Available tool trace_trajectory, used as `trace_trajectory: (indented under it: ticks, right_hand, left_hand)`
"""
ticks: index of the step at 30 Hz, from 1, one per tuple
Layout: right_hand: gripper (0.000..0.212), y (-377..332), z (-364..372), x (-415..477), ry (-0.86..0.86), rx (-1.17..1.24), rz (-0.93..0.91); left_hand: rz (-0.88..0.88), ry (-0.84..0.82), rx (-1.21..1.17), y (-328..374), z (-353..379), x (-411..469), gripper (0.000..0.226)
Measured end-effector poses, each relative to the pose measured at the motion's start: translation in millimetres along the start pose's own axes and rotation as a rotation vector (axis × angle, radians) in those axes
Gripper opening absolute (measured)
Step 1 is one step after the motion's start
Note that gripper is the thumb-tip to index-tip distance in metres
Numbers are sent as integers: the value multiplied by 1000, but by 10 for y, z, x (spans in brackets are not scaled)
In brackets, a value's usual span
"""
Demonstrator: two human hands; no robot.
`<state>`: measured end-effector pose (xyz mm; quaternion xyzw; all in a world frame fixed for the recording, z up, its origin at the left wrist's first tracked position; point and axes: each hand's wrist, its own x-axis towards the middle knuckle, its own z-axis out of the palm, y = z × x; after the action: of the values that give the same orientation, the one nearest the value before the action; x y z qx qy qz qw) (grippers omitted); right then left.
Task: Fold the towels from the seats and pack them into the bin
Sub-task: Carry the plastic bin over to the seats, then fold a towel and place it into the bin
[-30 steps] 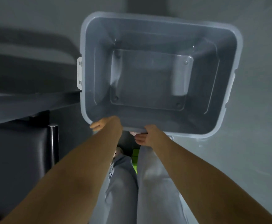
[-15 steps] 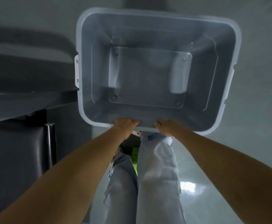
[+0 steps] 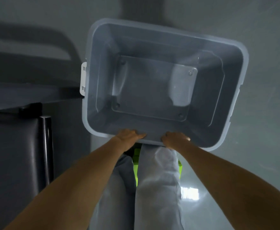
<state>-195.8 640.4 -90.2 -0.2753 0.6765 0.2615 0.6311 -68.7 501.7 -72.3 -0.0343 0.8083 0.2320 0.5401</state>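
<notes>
Head view: my L hand (image 3: 130, 136) & R hand (image 3: 175, 138) both grip near long rim of empty bin (image 3: 227, 83), bin straight ahead, long axis crosswise.

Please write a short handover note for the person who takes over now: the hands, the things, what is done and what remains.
Left hand: grips the near rim of the translucent plastic bin.
Right hand: grips the same rim, beside the left.
Bin: empty, in front of the person's legs, beside a dark chair.
Towels: none in view.
Done: nothing packed.
Left: fold every towel and pack it.
</notes>
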Motion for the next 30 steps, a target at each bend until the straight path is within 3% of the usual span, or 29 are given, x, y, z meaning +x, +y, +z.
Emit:
trace_trajectory:
  ticks: [8,13,18,21,30]
  right_hand:
    - [49,1,114,-10,13,-96,96]
    - [47,-340,66,-171,105,-3,167]
    - [27,-1060,-282,-789,344,57,-70]
    - [30,-1575,-621,-1370,448,71,-264]
    - [21,-2779,-800,-3212,580,-133,-690]
  left_hand:
    - [32,121,-114,211,217,-13,56]
    - [-113,163,-500,135,239,-221,50]
    - [-499,482,-896,-180,24,-1023,35]
    - [-702,649,-1032,-345,-106,-1660,32]
    - [-1125,1012,-1438,-170,-36,-3686,32]
